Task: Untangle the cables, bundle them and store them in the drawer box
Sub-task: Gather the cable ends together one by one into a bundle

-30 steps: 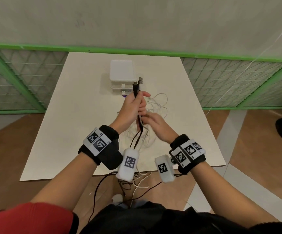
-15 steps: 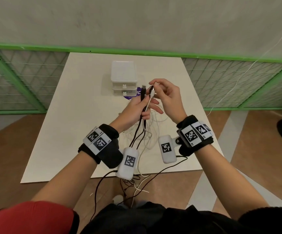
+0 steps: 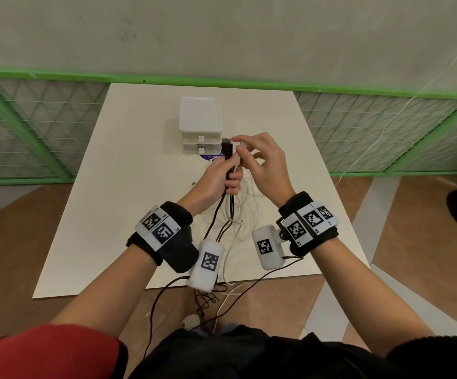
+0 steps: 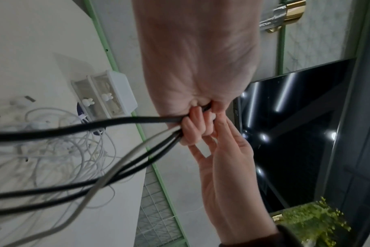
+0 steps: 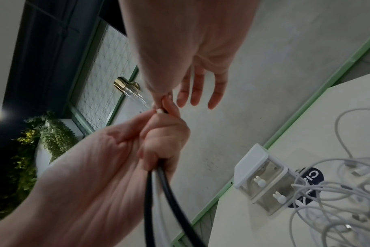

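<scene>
1. Fingers of the left hand were curled tight round a bunch of smooth, round black cables, with a pale grey cable among them; the plug ends stood up just above the fist.
2. The right hand, just beside that fist, pinched a small white connector between thumb and forefinger, its other fingers loosely spread.
3. Below the grip the black cables hung down, past the near table edge toward the floor.
4. Under and behind both hands a loose heap of thin, glossy white cables lay tangled on the matte white table.
5. Beyond the grip stood the drawer box, a rounded white plastic shell with two clear drawers, both closed, each with a tiny rabbit-shaped knob; it sat on a dark round sticker.
6. A green-framed wire-mesh fence ran behind the table, before a plain wall.
7. The hands covered part of the heap, so how its cables crossed could not be made out; the connector's type was too small to tell.
</scene>
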`<state>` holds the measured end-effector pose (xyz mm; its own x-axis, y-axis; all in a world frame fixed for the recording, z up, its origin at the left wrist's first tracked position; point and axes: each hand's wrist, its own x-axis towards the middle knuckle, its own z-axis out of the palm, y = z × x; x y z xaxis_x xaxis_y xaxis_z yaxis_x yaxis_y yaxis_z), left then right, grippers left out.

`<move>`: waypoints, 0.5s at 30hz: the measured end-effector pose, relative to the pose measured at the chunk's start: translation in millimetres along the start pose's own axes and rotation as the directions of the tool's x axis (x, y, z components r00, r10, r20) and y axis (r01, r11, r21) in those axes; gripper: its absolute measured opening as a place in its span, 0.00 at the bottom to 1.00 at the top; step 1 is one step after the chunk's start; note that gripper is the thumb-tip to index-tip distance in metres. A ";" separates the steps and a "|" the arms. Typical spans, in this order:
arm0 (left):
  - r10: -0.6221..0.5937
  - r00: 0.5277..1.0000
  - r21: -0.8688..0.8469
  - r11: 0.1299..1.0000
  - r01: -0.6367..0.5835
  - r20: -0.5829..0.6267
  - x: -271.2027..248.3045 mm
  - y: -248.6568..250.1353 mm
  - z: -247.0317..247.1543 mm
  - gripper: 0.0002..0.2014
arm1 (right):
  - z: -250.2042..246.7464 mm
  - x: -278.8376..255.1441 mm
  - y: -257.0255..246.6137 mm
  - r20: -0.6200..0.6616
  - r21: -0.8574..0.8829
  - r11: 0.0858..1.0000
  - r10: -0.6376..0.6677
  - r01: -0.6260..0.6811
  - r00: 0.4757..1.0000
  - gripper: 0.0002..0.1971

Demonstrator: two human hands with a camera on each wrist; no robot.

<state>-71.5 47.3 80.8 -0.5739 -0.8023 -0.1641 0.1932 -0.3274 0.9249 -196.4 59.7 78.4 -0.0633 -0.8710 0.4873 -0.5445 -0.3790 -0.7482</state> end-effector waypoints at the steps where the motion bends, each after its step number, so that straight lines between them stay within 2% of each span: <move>1: -0.020 1.000 0.014 1.000 0.020 0.011 1.0 0.9 -1.1 0.14 | 0.3 1.3 0.1 0.038 0.021 1.000 0.005 -0.006 0.999 0.13; 4: -0.038 0.999 0.154 0.988 0.033 0.029 5.8 1.6 -4.5 0.10 | 1.4 1.9 -2.0 0.106 0.074 0.997 -0.016 0.008 0.994 0.14; 8: 0.051 0.999 0.309 0.949 -0.054 0.019 6.6 -0.1 -5.3 0.05 | 6.5 4.4 -3.1 0.116 0.095 0.995 0.014 -0.025 0.993 0.15; 10: 0.114 0.992 0.338 0.937 -0.089 -0.055 7.4 -1.1 -6.1 0.07 | 9.6 5.0 -2.5 0.162 0.077 0.996 0.036 -0.049 0.986 0.18; 12: 0.159 0.974 0.382 0.920 -0.087 -0.160 11.6 -1.1 -8.7 0.14 | 15.9 1.8 -0.2 0.202 0.110 0.983 0.120 -0.144 0.972 0.22; 15: 0.222 0.941 0.470 0.879 -0.081 -0.254 18.4 1.2 -13.2 0.16 | 32.8 -10.9 3.3 0.190 0.180 0.954 0.206 -0.240 0.960 0.24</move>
<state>-71.3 25.5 74.4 -0.2948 -0.9549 -0.0361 -0.1574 0.0113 0.9875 -170.1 57.7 55.8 -0.0139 -0.9735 0.2282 -0.3538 -0.2086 -0.9118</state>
